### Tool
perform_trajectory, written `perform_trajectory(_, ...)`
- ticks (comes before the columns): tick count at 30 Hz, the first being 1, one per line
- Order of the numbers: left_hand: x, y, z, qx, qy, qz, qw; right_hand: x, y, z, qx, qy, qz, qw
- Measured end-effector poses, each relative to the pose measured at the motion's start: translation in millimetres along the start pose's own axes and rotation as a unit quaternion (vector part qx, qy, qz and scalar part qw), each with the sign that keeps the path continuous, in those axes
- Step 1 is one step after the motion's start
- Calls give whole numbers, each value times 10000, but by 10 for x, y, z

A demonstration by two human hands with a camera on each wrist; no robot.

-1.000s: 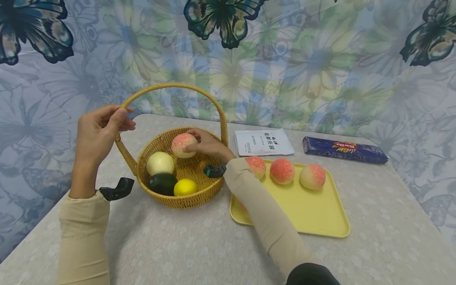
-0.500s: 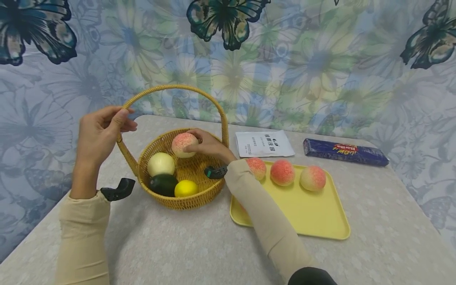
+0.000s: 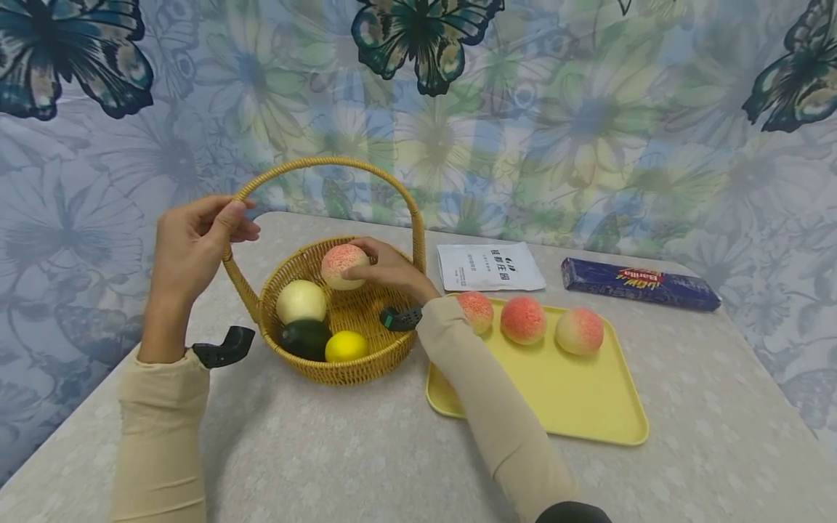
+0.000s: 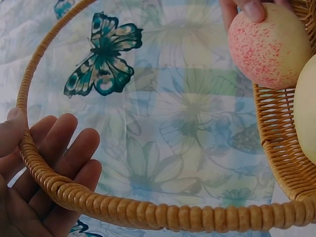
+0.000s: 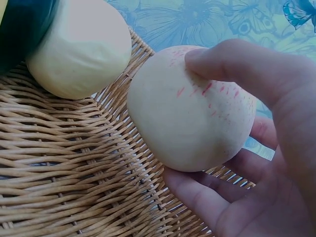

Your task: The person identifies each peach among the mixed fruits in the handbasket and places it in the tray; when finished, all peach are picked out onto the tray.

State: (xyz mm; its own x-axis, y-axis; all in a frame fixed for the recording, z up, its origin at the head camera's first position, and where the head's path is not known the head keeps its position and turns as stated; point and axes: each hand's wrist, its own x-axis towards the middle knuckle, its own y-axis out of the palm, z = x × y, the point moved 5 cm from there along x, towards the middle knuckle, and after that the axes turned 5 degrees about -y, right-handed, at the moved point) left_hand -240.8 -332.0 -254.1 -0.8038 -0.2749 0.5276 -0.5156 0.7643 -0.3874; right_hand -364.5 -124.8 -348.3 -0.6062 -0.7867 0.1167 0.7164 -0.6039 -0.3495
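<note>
My left hand [image 3: 189, 250] holds the left side of a woven basket's arched handle [image 3: 327, 163], pinched between thumb and fingers. In the left wrist view the fingers [image 4: 61, 143] lie behind the wrapped handle. Inside the basket [image 3: 349, 374], my right hand [image 3: 392, 270] grips a pink-speckled peach [image 3: 340, 266] near the back wall. The right wrist view has the thumb on top of this peach [image 5: 190, 118] and fingers beneath it. To its left lie a pale round fruit [image 3: 301, 302], a dark green oval one [image 3: 305, 340] and a yellow lemon-like one [image 3: 347, 347].
Right of the basket, a yellow tray [image 3: 575, 407] bears more peaches [image 3: 523, 320] along its back edge; my right sleeve [image 3: 484, 392] crosses over it. Behind stand a white packet [image 3: 490, 266] and a blue Barilla box [image 3: 641, 283]. A butterfly-printed cloth hangs at the back.
The head view has shifted slightly, so everything sits a little further right. Both hands keep their grips, and the peach stays in the same spot in the basket.
</note>
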Motion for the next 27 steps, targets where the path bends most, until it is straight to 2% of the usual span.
perform_trajectory(9, 13, 10, 17, 96, -36, 27, 9999, 142, -25, -273, -88, -54, -129, 9999)
perform_trajectory(18, 25, 0, 25, 93, 29, 16, 10000, 162, -27, -290, -248, -152, -254, 9993)
perform_trajectory(27, 13, 9, 47, 94, 85, -45, 9999, 159, -15, -307, -411, -55, -261, 9988)
